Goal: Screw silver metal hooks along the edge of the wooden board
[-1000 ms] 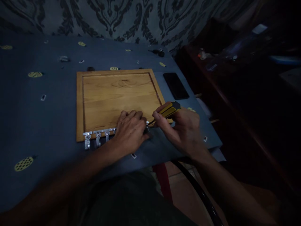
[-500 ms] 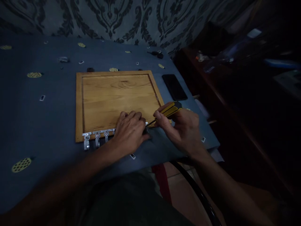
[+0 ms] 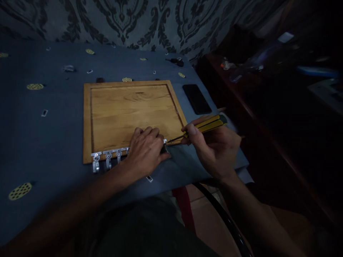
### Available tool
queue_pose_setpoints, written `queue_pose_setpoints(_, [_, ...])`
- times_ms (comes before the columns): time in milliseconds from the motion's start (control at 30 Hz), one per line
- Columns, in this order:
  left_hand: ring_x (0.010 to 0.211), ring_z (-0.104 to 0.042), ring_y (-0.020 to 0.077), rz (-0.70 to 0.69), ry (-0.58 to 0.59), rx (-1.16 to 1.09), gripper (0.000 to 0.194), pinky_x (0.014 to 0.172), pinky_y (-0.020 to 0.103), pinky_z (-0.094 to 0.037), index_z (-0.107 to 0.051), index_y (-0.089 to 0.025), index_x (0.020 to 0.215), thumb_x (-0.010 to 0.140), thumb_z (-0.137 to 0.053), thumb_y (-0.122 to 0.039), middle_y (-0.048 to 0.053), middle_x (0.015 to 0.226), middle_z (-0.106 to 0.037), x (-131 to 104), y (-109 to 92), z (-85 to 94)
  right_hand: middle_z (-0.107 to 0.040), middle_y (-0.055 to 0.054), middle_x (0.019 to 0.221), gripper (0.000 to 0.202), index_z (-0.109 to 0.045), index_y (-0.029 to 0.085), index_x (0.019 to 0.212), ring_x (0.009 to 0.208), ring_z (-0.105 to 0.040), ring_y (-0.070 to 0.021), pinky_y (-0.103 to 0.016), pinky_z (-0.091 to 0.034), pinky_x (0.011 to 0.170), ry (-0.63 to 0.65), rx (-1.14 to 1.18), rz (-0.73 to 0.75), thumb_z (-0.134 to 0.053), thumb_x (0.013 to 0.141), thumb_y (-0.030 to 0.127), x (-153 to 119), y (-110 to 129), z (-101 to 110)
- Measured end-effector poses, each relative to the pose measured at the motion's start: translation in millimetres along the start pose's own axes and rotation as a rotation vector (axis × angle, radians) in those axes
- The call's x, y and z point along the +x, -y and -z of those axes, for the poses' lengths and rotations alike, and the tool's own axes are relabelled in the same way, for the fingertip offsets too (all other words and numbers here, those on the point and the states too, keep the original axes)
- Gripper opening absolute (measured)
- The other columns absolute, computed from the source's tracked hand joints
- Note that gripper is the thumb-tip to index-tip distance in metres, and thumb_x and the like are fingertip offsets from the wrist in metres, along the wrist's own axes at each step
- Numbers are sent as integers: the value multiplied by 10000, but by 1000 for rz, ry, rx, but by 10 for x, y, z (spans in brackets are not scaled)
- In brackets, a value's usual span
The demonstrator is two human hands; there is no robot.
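A framed wooden door panel (image 3: 128,110) lies flat, with a row of silver metal hinges (image 3: 108,155) along its near edge. My left hand (image 3: 146,151) rests over that edge with fingers curled, its index finger and thumb around another hinge (image 3: 165,141) near the right corner. Most of this hinge is hidden by the fingers. In my right hand (image 3: 218,146) is a screwdriver (image 3: 209,124) with a yellow and black handle, held at a slant. Its thin shaft points left and down, the tip close to the hinge; contact is hard to make out.
A black phone (image 3: 197,99) lies right of the panel on the blue patterned tablecloth (image 3: 59,132). Toward the back are a dark key-like object (image 3: 176,62) and a loose metal piece (image 3: 69,68). A dark red ledge (image 3: 241,100) runs along the right.
My right hand has drawn back to the right with the screwdriver, and more of its handle shows. My left hand keeps its place on the panel. The view has shifted slightly.
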State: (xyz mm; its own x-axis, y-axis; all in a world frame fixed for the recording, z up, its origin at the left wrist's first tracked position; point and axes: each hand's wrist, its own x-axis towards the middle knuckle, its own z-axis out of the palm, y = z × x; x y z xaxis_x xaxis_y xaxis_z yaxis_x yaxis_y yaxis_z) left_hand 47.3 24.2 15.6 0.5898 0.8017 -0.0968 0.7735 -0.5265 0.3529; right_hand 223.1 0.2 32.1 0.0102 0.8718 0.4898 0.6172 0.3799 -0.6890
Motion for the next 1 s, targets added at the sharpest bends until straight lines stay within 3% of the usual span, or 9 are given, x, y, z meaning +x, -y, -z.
queue_pose_setpoints(667, [1130,-613,316,3,-3,17,372,989,452,-425,-720,-142,1056,924,-735,-489,111,1070,-679,7,1,-13,-704,-5,746,126,-683,229,842,696,-689,-167,-314,-544,654,58,10,-50,-687,942,306,-15,-40,-52])
queue_pose_setpoints(800, [1129,-610,312,10,1,17,378,989,450,-416,-722,-149,1083,923,-735,-492,108,1086,-678,11,4,-12,-708,-4,781,157,-689,218,813,677,-678,-148,-292,-546,637,97,97,-113,-729,914,331,24,17,-50])
queue_pose_setpoints(1000, [1144,-604,315,25,20,15,378,988,451,-418,-719,-153,1123,921,-745,-472,111,1131,-677,11,-1,17,-663,36,669,285,-679,216,812,521,-622,-122,-269,-529,531,104,287,-222,-840,819,451,51,18,-65])
